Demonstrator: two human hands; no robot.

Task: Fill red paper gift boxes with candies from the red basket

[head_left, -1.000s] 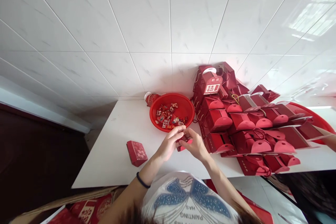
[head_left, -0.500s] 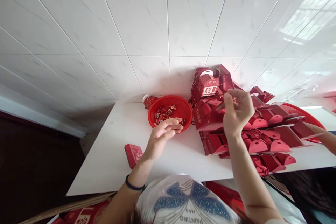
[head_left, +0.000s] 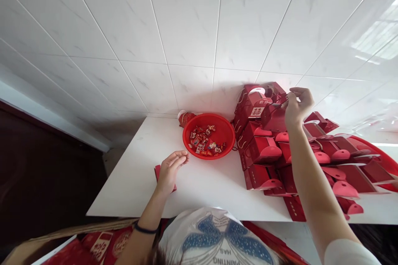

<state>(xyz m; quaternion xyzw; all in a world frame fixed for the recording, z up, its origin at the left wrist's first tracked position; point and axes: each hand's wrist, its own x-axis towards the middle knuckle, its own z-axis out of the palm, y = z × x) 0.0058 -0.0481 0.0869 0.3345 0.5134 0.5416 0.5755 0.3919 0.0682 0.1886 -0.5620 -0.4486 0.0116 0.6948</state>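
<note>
Right hand, shifted toward the tabletop's back edge, pinches a box, best kept level; left hand relaxed, seemingly empty.

Red box among stacked red boxes

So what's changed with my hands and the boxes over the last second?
Your hands have parted. The right hand has taken a red box right and back to the pile; whether it has let go is unclear. The left hand has come off that box and moved left, now partly hiding the smaller box. The smaller box, red basin and wrapped sweets stayed put.
</note>
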